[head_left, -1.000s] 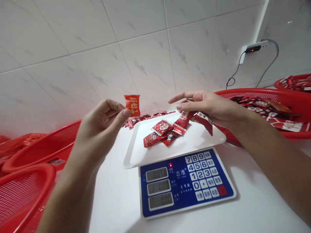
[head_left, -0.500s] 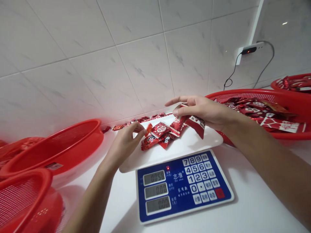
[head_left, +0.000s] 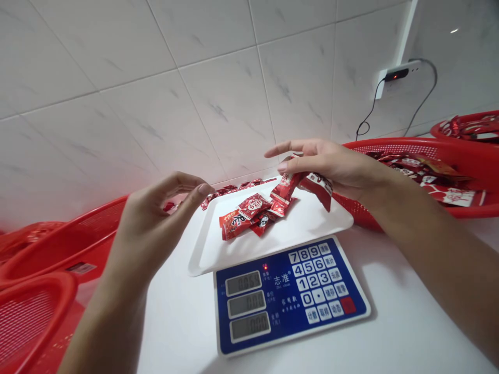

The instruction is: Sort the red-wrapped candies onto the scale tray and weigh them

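A blue electronic scale (head_left: 288, 291) with a keypad carries a white tray (head_left: 312, 223) holding several red snack packets (head_left: 249, 215). My right hand (head_left: 331, 166) hovers over the tray's far right side, fingers closed on a few red packets (head_left: 307, 184) that hang down, forefinger stretched out. My left hand (head_left: 156, 223) is raised left of the tray, thumb and fingers curved and apart, with nothing between them.
A large red basket (head_left: 460, 208) full of red packets stands right of the scale, another red basket (head_left: 468, 127) behind it. Red baskets (head_left: 58, 244) stack at the left. Loose packets (head_left: 234, 188) lie along the tiled wall. A charger and cable (head_left: 393, 78) hang at the wall socket.
My left hand put its orange-red packet onto the tray pile, then drew back left and up, empty. The right hand has stayed over the tray with its packets.
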`<state>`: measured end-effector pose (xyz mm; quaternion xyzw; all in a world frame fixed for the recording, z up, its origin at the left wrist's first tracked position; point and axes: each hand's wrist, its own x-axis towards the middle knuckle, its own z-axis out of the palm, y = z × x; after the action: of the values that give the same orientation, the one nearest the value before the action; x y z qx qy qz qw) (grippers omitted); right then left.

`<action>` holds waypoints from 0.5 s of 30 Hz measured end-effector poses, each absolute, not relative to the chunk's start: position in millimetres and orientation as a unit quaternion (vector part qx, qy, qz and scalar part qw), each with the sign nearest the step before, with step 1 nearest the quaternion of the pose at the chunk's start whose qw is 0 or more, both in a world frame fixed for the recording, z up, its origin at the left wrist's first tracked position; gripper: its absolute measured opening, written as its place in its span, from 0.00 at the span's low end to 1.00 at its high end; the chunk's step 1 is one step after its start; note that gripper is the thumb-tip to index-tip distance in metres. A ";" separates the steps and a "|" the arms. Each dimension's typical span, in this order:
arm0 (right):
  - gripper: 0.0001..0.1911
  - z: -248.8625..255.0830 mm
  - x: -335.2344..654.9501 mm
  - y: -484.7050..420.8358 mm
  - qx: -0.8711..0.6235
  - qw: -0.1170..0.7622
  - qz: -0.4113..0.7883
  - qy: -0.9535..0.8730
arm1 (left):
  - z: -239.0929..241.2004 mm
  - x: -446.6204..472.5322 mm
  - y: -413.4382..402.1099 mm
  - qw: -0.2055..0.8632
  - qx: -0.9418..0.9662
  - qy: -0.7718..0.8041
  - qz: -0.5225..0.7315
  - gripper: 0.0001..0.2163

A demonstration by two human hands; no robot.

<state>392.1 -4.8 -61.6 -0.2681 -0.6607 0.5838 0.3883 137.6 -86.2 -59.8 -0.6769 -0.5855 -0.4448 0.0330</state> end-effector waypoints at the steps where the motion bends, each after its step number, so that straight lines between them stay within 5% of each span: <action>1: 0.21 -61.9 391.8 -4.9 -0.269 0.389 0.584 -0.661 | -60.4 136.9 -85.3 0.033 -0.682 -0.583 -0.440 0.11; 15: 0.22 -61.5 391.7 -6.7 -0.269 0.390 0.587 -0.657 | -65.9 138.6 -80.3 0.023 -0.706 -0.570 -0.419 0.09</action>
<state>391.7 -6.7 -61.5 -0.2686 -0.6567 0.5872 0.3897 138.6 -80.3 -65.9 -0.7059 -0.5704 -0.4194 0.0227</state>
